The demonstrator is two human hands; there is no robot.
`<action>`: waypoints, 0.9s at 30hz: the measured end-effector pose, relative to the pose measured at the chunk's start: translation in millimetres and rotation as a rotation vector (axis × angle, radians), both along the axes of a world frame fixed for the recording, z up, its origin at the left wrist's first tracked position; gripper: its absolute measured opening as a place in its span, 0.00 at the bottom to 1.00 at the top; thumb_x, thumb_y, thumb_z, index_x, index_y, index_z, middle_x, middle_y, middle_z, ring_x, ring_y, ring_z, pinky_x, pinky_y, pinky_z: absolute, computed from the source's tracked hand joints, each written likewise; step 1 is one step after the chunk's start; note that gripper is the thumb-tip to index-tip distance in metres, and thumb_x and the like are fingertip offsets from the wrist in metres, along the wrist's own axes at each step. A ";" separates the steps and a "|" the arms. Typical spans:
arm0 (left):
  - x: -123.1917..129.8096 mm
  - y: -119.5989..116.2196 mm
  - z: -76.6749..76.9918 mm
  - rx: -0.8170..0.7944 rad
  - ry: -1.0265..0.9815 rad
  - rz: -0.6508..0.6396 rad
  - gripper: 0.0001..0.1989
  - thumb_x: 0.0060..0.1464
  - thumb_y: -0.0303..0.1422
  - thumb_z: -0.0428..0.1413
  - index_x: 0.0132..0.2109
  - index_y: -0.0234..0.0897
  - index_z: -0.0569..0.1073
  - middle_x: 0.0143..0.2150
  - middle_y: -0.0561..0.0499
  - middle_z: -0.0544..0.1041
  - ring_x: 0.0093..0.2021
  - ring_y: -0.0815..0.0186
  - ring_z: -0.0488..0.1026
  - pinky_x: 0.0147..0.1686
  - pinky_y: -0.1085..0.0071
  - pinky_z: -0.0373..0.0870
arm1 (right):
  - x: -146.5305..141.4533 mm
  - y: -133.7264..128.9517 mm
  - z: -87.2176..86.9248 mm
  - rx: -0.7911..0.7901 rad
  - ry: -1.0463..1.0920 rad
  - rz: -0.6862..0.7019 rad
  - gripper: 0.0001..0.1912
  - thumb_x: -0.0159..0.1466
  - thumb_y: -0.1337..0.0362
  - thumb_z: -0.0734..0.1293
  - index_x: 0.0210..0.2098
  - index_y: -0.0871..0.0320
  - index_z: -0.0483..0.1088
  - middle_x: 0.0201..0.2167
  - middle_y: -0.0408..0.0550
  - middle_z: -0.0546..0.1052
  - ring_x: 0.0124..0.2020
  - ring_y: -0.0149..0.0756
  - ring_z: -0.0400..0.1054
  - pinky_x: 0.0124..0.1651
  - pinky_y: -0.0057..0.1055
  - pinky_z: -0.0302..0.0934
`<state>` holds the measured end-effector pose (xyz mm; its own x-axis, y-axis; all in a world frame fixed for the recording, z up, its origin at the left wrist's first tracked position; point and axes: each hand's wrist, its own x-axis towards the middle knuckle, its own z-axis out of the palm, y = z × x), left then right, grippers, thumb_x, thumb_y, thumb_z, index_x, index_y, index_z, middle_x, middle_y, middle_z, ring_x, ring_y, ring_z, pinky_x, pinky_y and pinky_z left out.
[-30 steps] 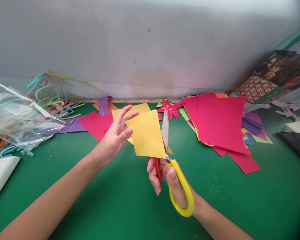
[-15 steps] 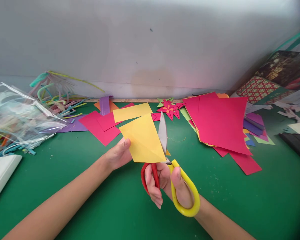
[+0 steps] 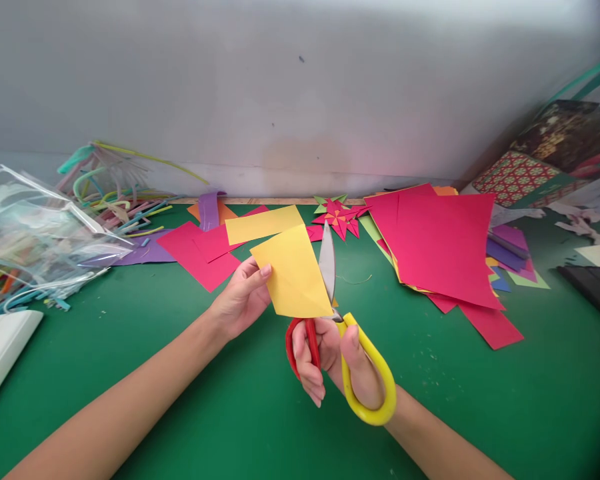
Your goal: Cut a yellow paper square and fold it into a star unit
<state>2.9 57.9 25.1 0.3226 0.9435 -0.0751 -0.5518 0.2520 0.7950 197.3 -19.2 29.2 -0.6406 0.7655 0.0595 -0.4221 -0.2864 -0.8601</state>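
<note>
My left hand (image 3: 243, 300), open 1 second ago, now pinches the yellow paper (image 3: 293, 277) beside the raised blade, steadying it; my right hand (image 3: 330, 343) grips the scissors (image 3: 327, 260), handles wide.

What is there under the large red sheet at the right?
From under the large red sheet peek orange paper, green paper, a yellow edge and more red paper. What lies beneath its middle is covered, so I cannot tell.
</note>
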 end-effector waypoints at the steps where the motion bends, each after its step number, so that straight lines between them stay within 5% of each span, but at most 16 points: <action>1: -0.8 -0.4 -1.0 -0.007 0.003 0.010 0.19 0.58 0.38 0.66 0.55 0.38 0.77 0.57 0.41 0.81 0.55 0.52 0.80 0.53 0.61 0.78 | 0.0 0.4 -0.2 -0.001 0.007 -0.006 0.36 0.68 0.30 0.51 0.42 0.58 0.64 0.23 0.39 0.63 0.19 0.29 0.57 0.23 0.29 0.61; 27: 3.2 -2.3 9.6 0.054 0.193 0.197 0.17 0.55 0.37 0.68 0.51 0.38 0.79 0.55 0.42 0.82 0.50 0.53 0.82 0.49 0.62 0.80 | 0.1 5.7 -4.5 -0.022 0.023 -0.074 0.34 0.69 0.32 0.52 0.40 0.58 0.65 0.22 0.38 0.63 0.17 0.28 0.56 0.21 0.27 0.61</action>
<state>6.1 55.6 34.7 0.1173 0.9909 -0.0657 -0.4229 0.1097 0.8995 197.4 -13.5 24.7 -0.5813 0.8118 0.0561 -0.4621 -0.2726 -0.8439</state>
